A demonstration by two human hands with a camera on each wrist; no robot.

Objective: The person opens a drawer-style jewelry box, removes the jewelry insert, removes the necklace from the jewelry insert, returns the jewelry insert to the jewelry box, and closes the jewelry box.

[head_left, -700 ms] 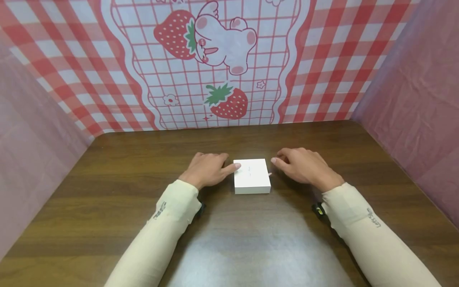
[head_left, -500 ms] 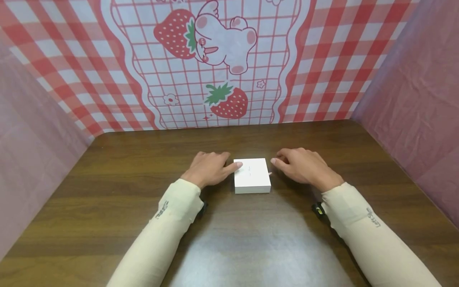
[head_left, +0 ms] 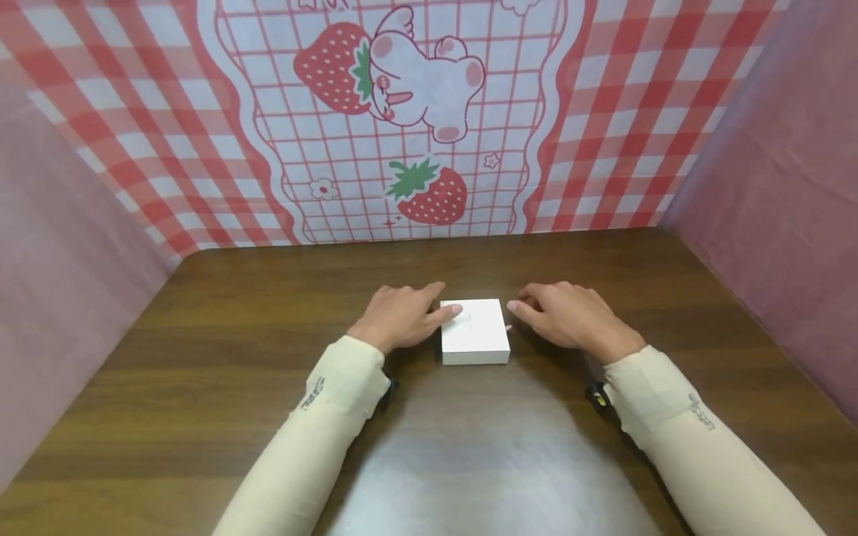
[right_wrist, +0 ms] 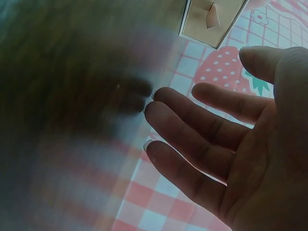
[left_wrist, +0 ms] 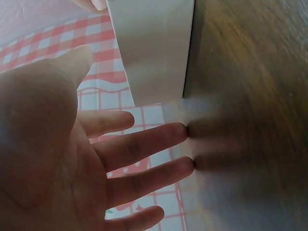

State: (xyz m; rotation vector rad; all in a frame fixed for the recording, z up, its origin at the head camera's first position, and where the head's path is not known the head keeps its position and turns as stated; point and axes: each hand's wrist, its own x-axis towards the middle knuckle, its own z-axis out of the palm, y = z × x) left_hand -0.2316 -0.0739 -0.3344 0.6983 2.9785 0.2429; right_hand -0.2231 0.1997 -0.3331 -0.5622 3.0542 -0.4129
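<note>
A flat white square box (head_left: 474, 335) lies on the brown wooden table, with faint small print on its top. From its right side juts a small pale tab (right_wrist: 212, 17), which shows more closely in the right wrist view. My left hand (head_left: 401, 318) is at the box's left side, its thumb reaching over the top left corner in the head view. In the left wrist view its fingers are spread, two fingertips right at the tabletop beside the box's side wall (left_wrist: 151, 53). My right hand (head_left: 568, 316) is just right of the box, fingers loosely bent, holding nothing, thumb pointing towards the tab.
The wooden table (head_left: 429, 447) stretches around the box on all sides. Behind it hangs a red and white checked cloth (head_left: 617, 149) with strawberries and a cartoon animal. Pink cloth (head_left: 771, 193) closes off the right side, and more hangs at the left.
My left hand has slid a little to the right, its thumb now further over the box top. The right hand stays beside the box. The head view has shifted slightly.
</note>
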